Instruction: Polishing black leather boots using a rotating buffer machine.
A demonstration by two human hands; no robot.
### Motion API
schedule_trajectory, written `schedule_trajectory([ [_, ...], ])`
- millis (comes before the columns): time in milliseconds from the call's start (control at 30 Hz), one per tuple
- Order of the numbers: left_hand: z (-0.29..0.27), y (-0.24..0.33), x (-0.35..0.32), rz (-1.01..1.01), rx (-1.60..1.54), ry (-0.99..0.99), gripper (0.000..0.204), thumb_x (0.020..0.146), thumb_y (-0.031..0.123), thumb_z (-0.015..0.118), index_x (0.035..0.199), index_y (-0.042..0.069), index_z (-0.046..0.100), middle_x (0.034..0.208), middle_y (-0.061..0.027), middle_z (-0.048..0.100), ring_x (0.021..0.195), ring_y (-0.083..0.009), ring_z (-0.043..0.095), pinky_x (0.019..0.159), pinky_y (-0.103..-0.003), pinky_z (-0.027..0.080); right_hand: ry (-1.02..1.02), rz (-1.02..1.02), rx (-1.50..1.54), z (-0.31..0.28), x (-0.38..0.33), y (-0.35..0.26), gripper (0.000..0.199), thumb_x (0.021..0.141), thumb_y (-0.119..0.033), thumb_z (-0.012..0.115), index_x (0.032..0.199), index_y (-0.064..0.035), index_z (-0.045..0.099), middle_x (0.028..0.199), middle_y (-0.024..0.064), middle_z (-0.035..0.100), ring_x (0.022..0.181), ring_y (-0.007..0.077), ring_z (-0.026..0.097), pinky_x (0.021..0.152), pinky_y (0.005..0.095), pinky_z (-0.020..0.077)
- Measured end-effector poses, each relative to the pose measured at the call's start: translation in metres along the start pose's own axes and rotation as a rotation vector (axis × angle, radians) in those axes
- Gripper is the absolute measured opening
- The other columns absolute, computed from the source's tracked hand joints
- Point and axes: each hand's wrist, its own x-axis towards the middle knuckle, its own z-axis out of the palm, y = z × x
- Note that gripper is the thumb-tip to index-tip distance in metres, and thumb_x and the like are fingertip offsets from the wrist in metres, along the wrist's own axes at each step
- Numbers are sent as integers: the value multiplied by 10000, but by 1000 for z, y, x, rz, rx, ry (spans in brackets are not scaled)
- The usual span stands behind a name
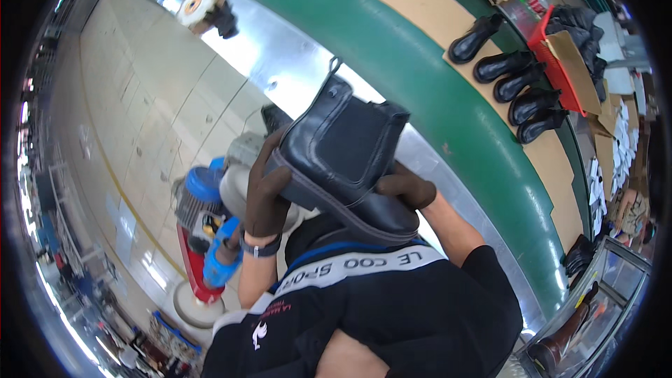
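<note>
Left hand (267, 199) is gripping black boot (344, 140) at heel (299, 187), right hand (409, 187) grasping near toe (395, 215). Probably stiff, slick; sole (337, 209) is likely offering surest hold.

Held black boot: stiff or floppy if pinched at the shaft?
The black boot probably gives at its matte side panel, which looks elastic. The thick sole likely stays stiff. The glossy toe may be slippery.

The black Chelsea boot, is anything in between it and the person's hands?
Nothing visible but the brown gloves: the left hand grips the black Chelsea boot at its heel end, the right hand near its front.
</note>
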Motion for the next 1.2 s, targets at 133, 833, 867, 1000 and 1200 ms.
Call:
schedule_trajectory([
  [133,-10,-29,21,-10,233,166,382,883,63,438,1246,-40,379,1220,-125,467,1035,-262,556,758,-308,507,211,-29,-148,-26,41,-12,535,729,-383,654,1062,26,564,985,101,604,878,160,562,779,289,441],
  [833,-32,-86,-6,-269,-11,425,398,923,203,407,1279,38,342,1116,-146,537,937,-267,597,737,-339,516,1774,-404,-818,-377,189,-97,618,720,-315,586,1229,-17,403,1044,249,568,976,407,536,855,432,419],
  [867,-33,-88,-6,-264,58,416,401,922,209,412,1277,36,344,1112,-142,542,933,-261,599,733,-333,516,1574,-346,-814,-337,199,-80,682,719,-280,595,1275,19,337,1216,265,450,1106,395,452,933,431,369],
  [1000,-23,-94,12,-287,98,332,392,917,204,423,1262,26,371,1113,-135,552,939,-244,603,732,-317,513,1142,-320,-1348,-285,170,42,674,720,-261,617,1280,16,363,1303,250,372,1219,375,352,1017,419,297],
  [1200,-15,-95,26,-323,135,284,377,915,200,430,1243,14,409,1096,-136,567,940,-238,610,735,-302,516,844,-406,-1580,-203,115,116,303,813,-188,519,1079,-44,539,1273,169,440,1187,338,398,997,469,285],
])
